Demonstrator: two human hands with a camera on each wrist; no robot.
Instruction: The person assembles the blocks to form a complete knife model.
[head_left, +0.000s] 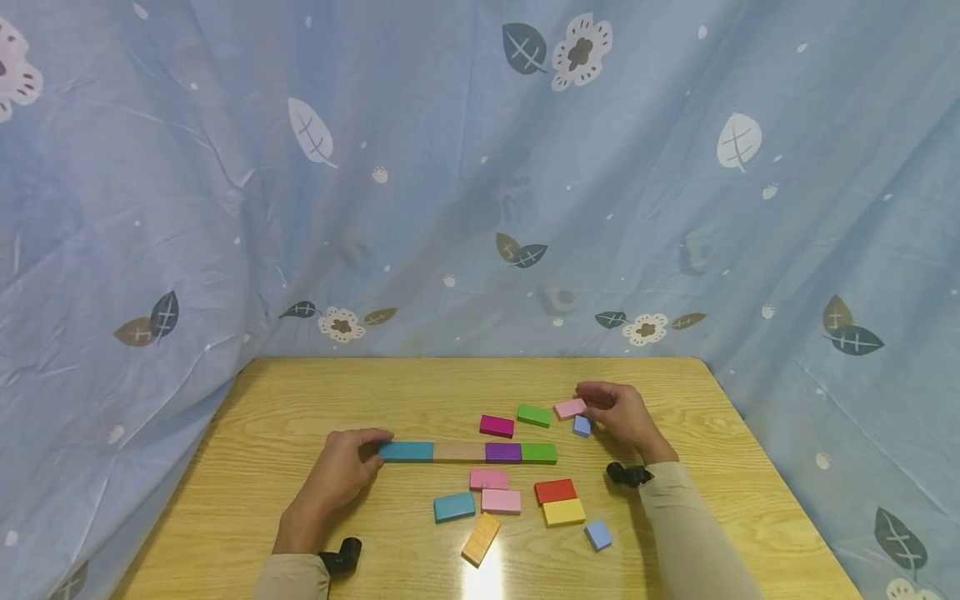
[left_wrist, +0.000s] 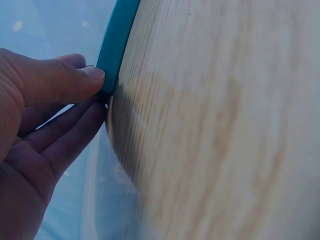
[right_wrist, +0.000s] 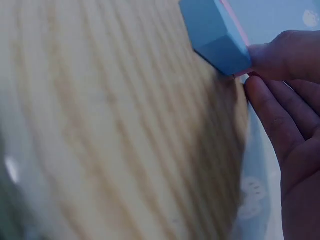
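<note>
Your left hand (head_left: 341, 471) pinches the left end of the teal block (head_left: 406, 451), thumb (left_wrist: 60, 82) on its near edge and fingers curled behind it in the left wrist view. That block heads a flat row running rightward, end to end: teal, natural wood block (head_left: 458, 451), purple block (head_left: 502, 452), green block (head_left: 538, 452). Left of the row the wooden table (head_left: 255, 442) is bare up to its left edge, where the blue leaf-print cloth (head_left: 112, 250) hangs. Nearer you than the row lie loose pieces: a second teal block (head_left: 454, 506), two pink blocks (head_left: 495, 490), an orange block (head_left: 481, 538), a red block (head_left: 555, 490) touching a yellow block (head_left: 563, 512), and a small light-blue block (head_left: 597, 534). Beyond the row sit a magenta block (head_left: 497, 425) and another green block (head_left: 533, 414), close together. Your right hand (head_left: 622, 417) grasps a pink block (head_left: 570, 407) at its right end; a small blue block (head_left: 581, 425) lies just beside the fingers (right_wrist: 280, 115), and in the right wrist view it touches the thumb tip. Right of that hand the tabletop runs open to its right edge.
</note>
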